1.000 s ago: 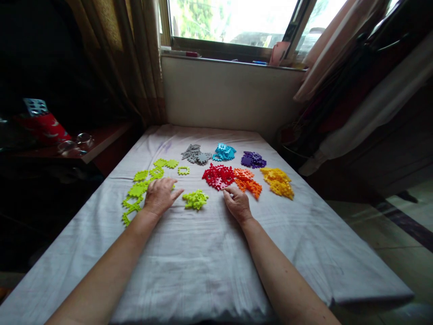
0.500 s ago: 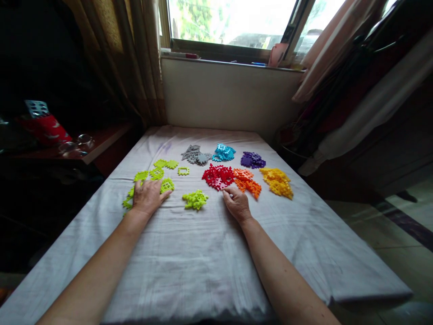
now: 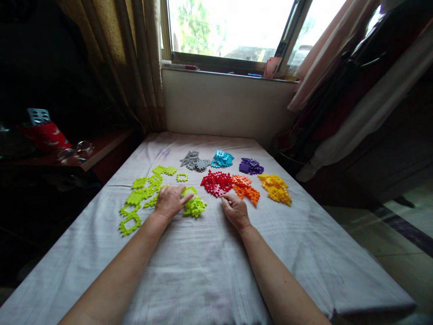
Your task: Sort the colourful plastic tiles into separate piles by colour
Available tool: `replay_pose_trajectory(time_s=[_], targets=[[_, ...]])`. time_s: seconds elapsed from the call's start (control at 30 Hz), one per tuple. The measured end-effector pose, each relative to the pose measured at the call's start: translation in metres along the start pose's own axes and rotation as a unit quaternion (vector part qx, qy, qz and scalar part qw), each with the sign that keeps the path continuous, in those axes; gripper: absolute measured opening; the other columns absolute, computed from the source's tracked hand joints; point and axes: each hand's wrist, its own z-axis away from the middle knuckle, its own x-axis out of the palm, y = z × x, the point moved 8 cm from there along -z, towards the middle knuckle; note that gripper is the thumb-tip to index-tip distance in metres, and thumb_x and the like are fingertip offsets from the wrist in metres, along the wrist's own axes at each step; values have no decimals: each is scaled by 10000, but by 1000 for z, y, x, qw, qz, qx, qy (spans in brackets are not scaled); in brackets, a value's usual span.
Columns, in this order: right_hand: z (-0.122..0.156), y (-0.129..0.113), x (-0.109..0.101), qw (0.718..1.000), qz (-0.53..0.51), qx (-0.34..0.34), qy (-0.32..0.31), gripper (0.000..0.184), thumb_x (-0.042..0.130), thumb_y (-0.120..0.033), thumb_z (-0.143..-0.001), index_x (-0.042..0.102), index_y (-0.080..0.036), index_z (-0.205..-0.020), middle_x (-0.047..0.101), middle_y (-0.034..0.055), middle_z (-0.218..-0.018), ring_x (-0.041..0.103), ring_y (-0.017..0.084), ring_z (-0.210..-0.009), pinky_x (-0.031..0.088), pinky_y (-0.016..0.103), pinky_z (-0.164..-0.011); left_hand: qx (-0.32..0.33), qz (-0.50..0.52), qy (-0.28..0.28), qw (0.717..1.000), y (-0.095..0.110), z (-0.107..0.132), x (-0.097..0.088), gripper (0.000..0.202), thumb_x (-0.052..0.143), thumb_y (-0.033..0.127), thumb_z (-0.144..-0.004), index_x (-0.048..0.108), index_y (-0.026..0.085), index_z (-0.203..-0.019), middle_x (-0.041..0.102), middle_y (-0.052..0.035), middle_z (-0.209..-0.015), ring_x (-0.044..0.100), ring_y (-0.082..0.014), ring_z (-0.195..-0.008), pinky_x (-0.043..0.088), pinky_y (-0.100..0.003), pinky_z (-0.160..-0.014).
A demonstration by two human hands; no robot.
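Observation:
My left hand (image 3: 170,201) is over the lime-green interlocking building pieces (image 3: 138,197), its thumb and fingers around a lime-green piece (image 3: 190,191). That piece is at the back edge of a small lime-green heap (image 3: 195,207). Palm and fingers hide some flat pieces behind the hand. My right hand (image 3: 236,211) rests on the cloth in front of the red pieces (image 3: 217,183), fingers curled and thumb against them. Whatever may be inside its curl is hidden. A single lime-green frame-shaped piece (image 3: 182,177) lies alone beyond my left hand.
Heaps of grey (image 3: 194,161), light blue (image 3: 222,159), purple (image 3: 251,166), orange (image 3: 246,188) and yellow pieces (image 3: 275,188) lie on the cloth-covered table (image 3: 189,271). A side table (image 3: 104,146) at left bears a red container (image 3: 47,135) and eyeglasses (image 3: 75,152). Clothes (image 3: 338,113) hang at right.
My left hand has moved right from the spread lime-green pieces to the small heap, bringing a piece along. My right hand stays nearly in place. The view has tilted slightly up.

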Motion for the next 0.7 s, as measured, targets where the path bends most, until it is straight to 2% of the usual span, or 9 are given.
replay_pose_trajectory(time_s=[0.13, 0.33, 0.4, 0.5, 0.6, 0.7], targets=[[0, 0, 0, 1000, -3, 6, -2, 211, 537, -280, -834, 744, -246, -815, 765, 45, -862, 698, 198, -815, 552, 302, -773, 2, 15, -30, 999, 10, -2, 7, 411, 513, 541, -917, 695, 244, -1136, 746, -87, -1095, 659, -279, -1077, 438, -388, -945], [0, -2, 0, 1000, -3, 3, -6, 222, 528, -298, -838, 743, -245, -814, 762, 51, -855, 700, 209, -829, 545, 317, -795, 16, 67, -13, 998, 6, 0, 11, 422, 518, 536, -917, 692, 235, -1157, 722, -75, -1202, 640, -270, -1144, 438, -380, -981], [0, -1, 0, 1000, -4, 6, -6, 216, 531, -295, -836, 740, -248, -810, 762, 47, -851, 699, 205, -823, 546, 312, -788, 11, 69, 13, 997, -7, 0, 8, 405, 520, 518, -918, 697, 235, -1148, 720, -76, -1208, 641, -270, -1142, 430, -393, -1003], [0, -1, 0, 1000, -3, 7, -9, 206, 540, -291, -833, 741, -251, -814, 763, 45, -862, 700, 204, -829, 545, 310, -790, -12, 32, 40, 999, -38, -1, 1, 385, 544, 484, -897, 690, 242, -1158, 697, -83, -1258, 612, -281, -1189, 396, -424, -1049], [0, 0, 1, 1000, 0, 9, -11, 203, 544, -287, -830, 744, -253, -819, 763, 45, -861, 701, 206, -831, 544, 313, -793, -47, -19, 5, 999, -70, -5, 3, 429, 562, 474, -863, 665, 245, -1211, 648, -92, -1341, 549, -307, -1274, 350, -471, -1089], [0, 1, 1, 1000, -3, 14, -7, 205, 545, -285, -830, 747, -252, -818, 761, 46, -855, 700, 207, -825, 544, 311, -781, -67, -44, -52, 995, -87, -9, 9, 520, 549, 485, -845, 624, 219, -1285, 611, -117, -1390, 508, -332, -1315, 315, -520, -1108]])
